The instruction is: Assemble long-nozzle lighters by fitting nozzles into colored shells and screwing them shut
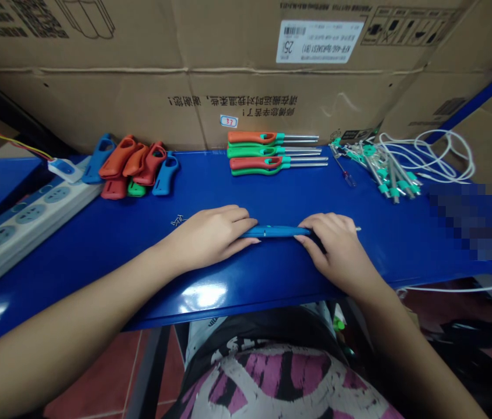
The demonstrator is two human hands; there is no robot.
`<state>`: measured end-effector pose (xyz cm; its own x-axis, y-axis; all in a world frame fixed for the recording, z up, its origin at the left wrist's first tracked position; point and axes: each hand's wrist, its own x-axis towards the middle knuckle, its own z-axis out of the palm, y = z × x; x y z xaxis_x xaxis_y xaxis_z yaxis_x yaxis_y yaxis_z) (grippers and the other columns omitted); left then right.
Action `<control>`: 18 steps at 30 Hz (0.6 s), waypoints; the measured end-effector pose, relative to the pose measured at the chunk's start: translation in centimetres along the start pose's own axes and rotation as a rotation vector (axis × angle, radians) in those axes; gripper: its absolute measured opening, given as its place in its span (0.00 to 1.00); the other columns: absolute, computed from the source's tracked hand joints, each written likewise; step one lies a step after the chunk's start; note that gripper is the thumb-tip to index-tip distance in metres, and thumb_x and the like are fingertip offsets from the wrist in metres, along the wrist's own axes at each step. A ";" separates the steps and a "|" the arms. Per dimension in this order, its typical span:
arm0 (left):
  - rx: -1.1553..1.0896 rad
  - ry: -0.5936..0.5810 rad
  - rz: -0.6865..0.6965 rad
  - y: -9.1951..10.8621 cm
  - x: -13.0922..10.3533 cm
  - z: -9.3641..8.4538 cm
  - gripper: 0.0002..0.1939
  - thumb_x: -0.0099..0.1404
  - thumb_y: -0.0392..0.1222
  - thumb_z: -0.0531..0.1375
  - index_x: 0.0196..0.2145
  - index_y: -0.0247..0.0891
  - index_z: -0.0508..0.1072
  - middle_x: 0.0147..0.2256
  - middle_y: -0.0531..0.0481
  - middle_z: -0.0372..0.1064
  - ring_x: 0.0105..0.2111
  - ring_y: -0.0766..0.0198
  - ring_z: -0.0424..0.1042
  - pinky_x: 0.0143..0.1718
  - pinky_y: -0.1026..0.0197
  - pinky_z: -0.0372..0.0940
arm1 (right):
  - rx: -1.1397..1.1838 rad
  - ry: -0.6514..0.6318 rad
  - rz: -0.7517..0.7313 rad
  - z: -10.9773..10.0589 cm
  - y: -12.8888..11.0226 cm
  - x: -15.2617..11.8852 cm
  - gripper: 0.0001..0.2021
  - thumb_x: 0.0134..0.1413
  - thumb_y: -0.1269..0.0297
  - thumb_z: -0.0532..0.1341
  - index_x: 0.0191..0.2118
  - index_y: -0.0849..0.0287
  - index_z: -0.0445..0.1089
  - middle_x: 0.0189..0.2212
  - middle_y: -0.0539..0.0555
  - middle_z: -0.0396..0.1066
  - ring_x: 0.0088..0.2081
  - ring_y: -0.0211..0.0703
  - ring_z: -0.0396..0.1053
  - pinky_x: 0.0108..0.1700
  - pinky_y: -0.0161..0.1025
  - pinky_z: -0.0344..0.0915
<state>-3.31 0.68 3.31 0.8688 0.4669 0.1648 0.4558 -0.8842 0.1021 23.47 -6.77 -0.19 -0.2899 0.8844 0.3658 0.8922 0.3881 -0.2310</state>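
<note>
The blue lighter [277, 231] lies mid-frame, pinched at each end by the curled fingers of the left hand [211, 235] and right hand [335, 247]. Both hands hide its ends; a thin metal tip, probably its nozzle, pokes out to the right.

blue lighter [276, 231]: smooth plastic, thin metal tip at 3 o'clock | table [272, 192]: glossy blue, looks painted metal | lighter shells [134, 166] at 10 o'clock: matt plastic | finished lighters [263, 152] at 12: plastic handles, shiny metal tubes | boxes [141, 99]: matt corrugated cardboard | power strip [18, 224]: smooth plastic
</note>
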 end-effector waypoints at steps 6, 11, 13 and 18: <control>-0.061 0.023 0.035 0.2 0.1 0.0 0.20 0.77 0.49 0.48 0.48 0.34 0.74 0.40 0.43 0.73 0.40 0.57 0.73 0.42 0.57 0.68 | -0.013 0.025 -0.059 -0.2 0.0 -0.1 0.08 0.67 0.56 0.59 0.41 0.54 0.67 0.39 0.52 0.76 0.42 0.48 0.69 0.49 0.47 0.55; -0.057 0.054 0.063 0.3 0.0 -0.3 0.19 0.77 0.49 0.49 0.47 0.35 0.74 0.38 0.45 0.73 0.39 0.58 0.72 0.40 0.58 0.67 | -0.078 0.076 -0.127 -0.5 0.0 -0.3 0.09 0.68 0.57 0.57 0.37 0.56 0.66 0.36 0.51 0.76 0.39 0.47 0.70 0.48 0.47 0.54; -0.052 0.060 0.044 0.3 0.0 -0.3 0.18 0.77 0.49 0.50 0.47 0.35 0.74 0.39 0.45 0.73 0.40 0.58 0.73 0.41 0.58 0.68 | -0.092 0.099 -0.121 -0.6 -0.1 -0.3 0.08 0.68 0.58 0.57 0.39 0.57 0.66 0.36 0.52 0.76 0.39 0.47 0.70 0.48 0.47 0.54; -0.038 0.080 0.023 0.8 0.2 0.3 0.19 0.76 0.50 0.51 0.50 0.35 0.73 0.42 0.45 0.73 0.41 0.57 0.74 0.42 0.57 0.69 | -0.085 0.105 -0.139 -0.7 -0.4 -0.2 0.08 0.67 0.58 0.59 0.39 0.56 0.68 0.36 0.51 0.77 0.40 0.47 0.70 0.50 0.47 0.53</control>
<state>-2.73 0.04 3.10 0.8603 0.4472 0.2448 0.4267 -0.8944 0.1343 23.42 -7.29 0.40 -0.3788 0.7901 0.4819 0.8734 0.4774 -0.0960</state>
